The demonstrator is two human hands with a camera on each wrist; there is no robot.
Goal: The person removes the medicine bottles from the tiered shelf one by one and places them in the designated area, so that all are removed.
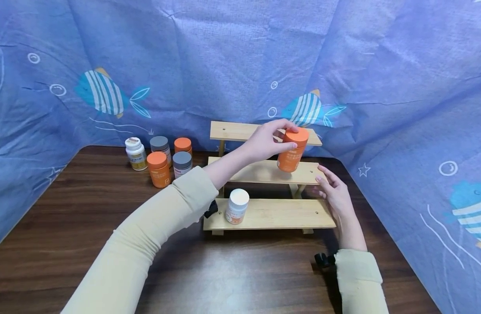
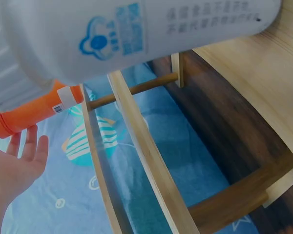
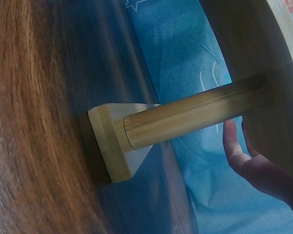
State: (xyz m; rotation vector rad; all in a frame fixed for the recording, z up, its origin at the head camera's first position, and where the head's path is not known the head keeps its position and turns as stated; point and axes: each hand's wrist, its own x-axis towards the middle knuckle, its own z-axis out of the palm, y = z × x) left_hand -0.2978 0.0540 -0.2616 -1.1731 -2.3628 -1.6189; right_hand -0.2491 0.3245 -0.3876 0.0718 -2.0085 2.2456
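Note:
In the head view my left hand (image 1: 269, 141) grips an orange bottle (image 1: 290, 159) by its upper part, thumb in front and fingers behind. The bottle is upright, slightly tilted, close over the right half of the middle shelf (image 1: 260, 171) of a three-tier wooden rack. My right hand (image 1: 334, 192) holds that shelf's right end, fingertips at its edge; the right wrist view shows a finger (image 3: 234, 146) below a board, beside a round wooden support. On the bottom shelf (image 1: 283, 213), at the left, stands a white bottle (image 1: 237, 207), which looms large in the left wrist view.
Left of the rack stand several bottles: a white one with a yellow label (image 1: 136, 155), orange ones (image 1: 159, 170) and grey-lidded ones (image 1: 182, 163). The top shelf (image 1: 240, 131) lies behind my left hand. A blue fish-print cloth (image 1: 225, 61) hangs around the dark wooden table (image 1: 87, 218).

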